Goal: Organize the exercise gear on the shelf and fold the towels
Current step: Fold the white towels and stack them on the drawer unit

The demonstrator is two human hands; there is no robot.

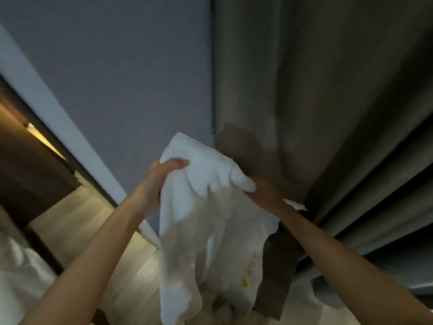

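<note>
The left hand [161,181] and right hand [267,195] are gripping the bunched top of a white towel [201,226] at mid-frame. It is hanging crumpled, its bottom running off the lower edge. Cloth is hiding the right fingers. A blurred brown shape [276,273] is showing behind, below the curtain [316,90].

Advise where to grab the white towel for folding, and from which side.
Probably its top edge, one hand at each end, coming in from the outer sides. The white towel hangs limp and bunched below the left hand and right hand, which grip that edge. Lower down the cloth is crumpled, and no clear corner shows.
</note>
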